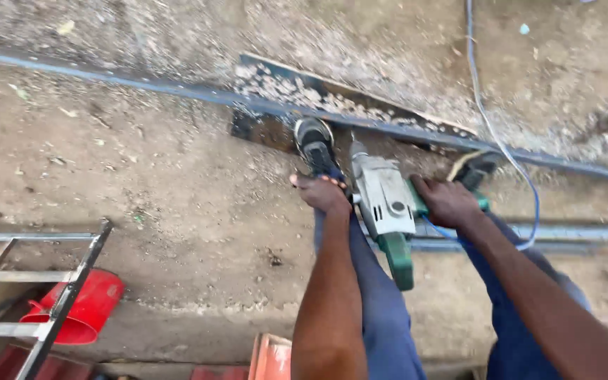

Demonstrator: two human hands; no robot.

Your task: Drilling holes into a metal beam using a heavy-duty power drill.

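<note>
— Dusty bare ground point(177, 211) runs all across the view, with a long steel bar point(142, 83) lying slantwise over it from the far left to the right. What sits on it?

— A dark steel plate point(332, 98) lies under and against the bar, speckled with pale chips. The person's shoe point(314, 144) is planted on the plate's near edge.

— And the drill?

— The grey and green power drill point(388, 211) stands nose-down just beside that shoe, between the two hands. Its long axis runs from the green rear handle close to the person's body away towards the plate, so the working end points at the steel ahead and slightly left.

— Which hand is where?

— The left hand point(321, 191) is closed over the drill's left side, touching the shoe's heel area; its fingers are curled, not spread. The right hand point(448, 203) is wrapped tight around a green side grip on the right. Both sit about level, one on each flank of the body; the left is nearer the plate and shoe.

— The cable?

— A blue cord point(490, 119) loops from behind the right wrist and trails off to the top edge.

— Anything else nearby?

— A red bucket point(82, 306) lies on its side at lower left, partly behind a metal frame point(51, 281), well apart from the hands. A second steel bar point(578, 236) lies just behind the right forearm.
</note>
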